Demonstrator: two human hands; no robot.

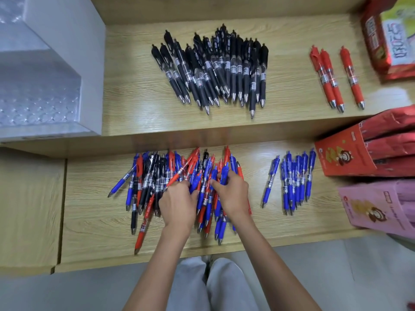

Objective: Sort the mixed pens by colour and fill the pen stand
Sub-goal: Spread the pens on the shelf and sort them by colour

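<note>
A mixed heap of blue, red and black pens [152,182] lies on the near wooden shelf. My left hand [178,204] is on the heap, its fingers curled round a blue pen [195,181]. My right hand [232,194] is beside it, fingers wrapped round another blue pen [224,173]. To the right lies a sorted group of blue pens [294,180]. On the upper shelf sit a pile of black pens [215,66] and three red pens [334,77]. No pen stand is visible.
A white and clear box [45,70] stands at the upper left. Red packets [388,37] are at the top right; a red carton [350,151] and a pink carton [377,205] stand at the right edge. My legs are below the shelf's front edge.
</note>
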